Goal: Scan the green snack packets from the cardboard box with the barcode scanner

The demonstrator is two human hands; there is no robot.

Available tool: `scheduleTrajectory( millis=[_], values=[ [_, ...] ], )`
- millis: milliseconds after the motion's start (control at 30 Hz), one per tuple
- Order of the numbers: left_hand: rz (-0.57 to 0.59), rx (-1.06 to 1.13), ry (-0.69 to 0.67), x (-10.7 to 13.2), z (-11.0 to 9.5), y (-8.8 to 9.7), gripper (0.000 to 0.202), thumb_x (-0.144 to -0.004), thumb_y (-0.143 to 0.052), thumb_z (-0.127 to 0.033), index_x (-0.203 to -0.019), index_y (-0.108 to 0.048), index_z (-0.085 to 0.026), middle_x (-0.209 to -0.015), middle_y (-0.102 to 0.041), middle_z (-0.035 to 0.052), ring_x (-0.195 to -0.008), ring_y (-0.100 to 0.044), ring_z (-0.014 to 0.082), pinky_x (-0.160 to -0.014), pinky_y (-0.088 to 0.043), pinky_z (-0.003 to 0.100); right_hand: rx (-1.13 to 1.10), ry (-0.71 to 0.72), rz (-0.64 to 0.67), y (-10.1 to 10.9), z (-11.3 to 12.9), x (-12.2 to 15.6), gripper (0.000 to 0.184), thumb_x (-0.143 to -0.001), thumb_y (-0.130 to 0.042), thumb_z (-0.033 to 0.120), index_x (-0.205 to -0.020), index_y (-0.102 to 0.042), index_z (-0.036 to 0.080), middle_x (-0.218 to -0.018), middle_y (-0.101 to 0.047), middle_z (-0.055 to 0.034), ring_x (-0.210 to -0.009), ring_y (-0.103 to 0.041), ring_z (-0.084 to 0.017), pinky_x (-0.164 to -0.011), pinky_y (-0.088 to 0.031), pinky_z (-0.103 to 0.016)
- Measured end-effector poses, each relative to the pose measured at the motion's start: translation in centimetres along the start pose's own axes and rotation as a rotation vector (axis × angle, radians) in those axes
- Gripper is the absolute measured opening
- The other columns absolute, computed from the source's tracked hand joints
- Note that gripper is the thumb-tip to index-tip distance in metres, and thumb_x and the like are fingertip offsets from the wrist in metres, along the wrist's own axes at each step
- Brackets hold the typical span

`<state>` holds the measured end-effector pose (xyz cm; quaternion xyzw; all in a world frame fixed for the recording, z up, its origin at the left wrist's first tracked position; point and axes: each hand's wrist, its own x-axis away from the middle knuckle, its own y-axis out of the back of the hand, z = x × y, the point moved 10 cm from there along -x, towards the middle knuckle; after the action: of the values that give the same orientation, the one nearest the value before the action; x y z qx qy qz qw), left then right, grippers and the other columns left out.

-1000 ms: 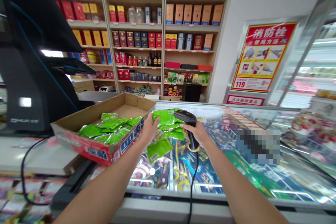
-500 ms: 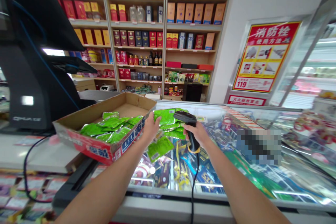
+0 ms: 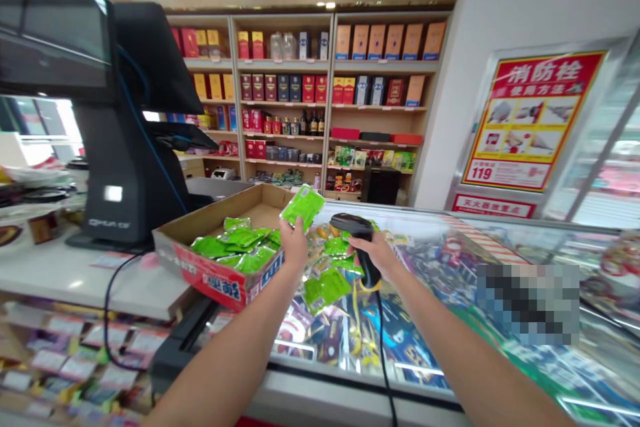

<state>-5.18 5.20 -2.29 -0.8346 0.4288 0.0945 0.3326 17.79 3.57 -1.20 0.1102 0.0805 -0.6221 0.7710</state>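
My left hand pinches a green packet near its lower edge, held up beside the right wall of a cardboard box. In that box lie several more green packets. My right hand is wrapped around the handle of a black barcode scanner, whose head points left toward the held packet. Below and behind the scanner, other green packets rest on the glass top of the freezer. The scanner's cable hangs down over the freezer's front edge.
A black cash register screen on a stand rises at the left on a white counter. Shelves of boxes and bottles line the back wall. A red and yellow sign hangs at the right. Price-tagged goods sit below the counter.
My left hand has lifted the green packet up and left, away from the pile and toward the box. The scanner stays in my right hand. The whole view has shifted left and upward.
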Motion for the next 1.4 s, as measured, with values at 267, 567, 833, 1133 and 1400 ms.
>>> scheduleTrajectory(
  millis=[267,567,833,1133,1400],
  values=[
    [-0.330,0.508,0.075,-2.0,-1.2,3.4,0.014,-0.087,-0.057,-0.029,-0.089,-0.045,-0.020,-0.110,-0.059,0.0069,-0.112,-0.058,0.0132,-0.102,-0.045,0.032,0.085,0.045,0.119,-6.3,4.7,-1.7,0.021,-0.060,-0.070,0.036,-0.060,-0.062,0.016,-0.054,-0.065,-0.0031,-0.037,-0.055,-0.014,-0.039,-0.041,-0.025],
    [0.261,-0.006,0.085,1.4,0.6,-3.3,0.018,-0.086,-0.055,-0.026,-0.101,-0.057,-0.017,-0.111,-0.065,0.0124,-0.102,-0.065,0.0213,-0.092,-0.052,0.040,0.029,0.032,-0.010,-1.8,2.6,-1.0,0.024,-0.060,-0.074,0.036,-0.061,-0.063,0.015,-0.053,-0.065,-0.0037,-0.035,-0.054,-0.014,-0.037,-0.040,-0.025],
    [0.832,-0.917,-0.276,7.9,4.3,-8.2,0.042,-0.078,-0.061,-0.017,-0.120,-0.058,-0.014,-0.131,-0.058,0.0206,-0.126,-0.051,0.0323,-0.109,-0.034,0.049,-0.133,-0.037,-0.223,6.8,-2.2,1.8,0.026,-0.061,-0.074,0.037,-0.059,-0.061,0.015,-0.051,-0.063,-0.0029,-0.034,-0.053,-0.013,-0.035,-0.039,-0.025],
    [0.972,-1.051,-0.326,7.6,4.8,-8.3,0.028,-0.076,-0.066,-0.044,-0.062,-0.060,-0.021,-0.075,-0.069,0.0123,-0.084,-0.067,0.0309,-0.096,-0.041,0.046,-0.142,-0.066,-0.223,6.9,-3.7,1.5,0.023,-0.063,-0.074,0.035,-0.060,-0.062,0.015,-0.052,-0.064,-0.0028,-0.036,-0.054,-0.013,-0.036,-0.042,-0.026],
    [1.022,-1.082,-0.313,7.6,5.5,-7.4,0.047,-0.061,-0.078,-0.036,-0.103,-0.062,-0.021,-0.118,-0.065,0.0163,-0.116,-0.057,0.0334,-0.110,-0.027,0.049,-0.137,-0.063,-0.230,6.8,-3.4,1.7,0.025,-0.059,-0.076,0.035,-0.057,-0.061,0.015,-0.052,-0.064,-0.0034,-0.036,-0.054,-0.013,-0.035,-0.042,-0.025]
  ],
)
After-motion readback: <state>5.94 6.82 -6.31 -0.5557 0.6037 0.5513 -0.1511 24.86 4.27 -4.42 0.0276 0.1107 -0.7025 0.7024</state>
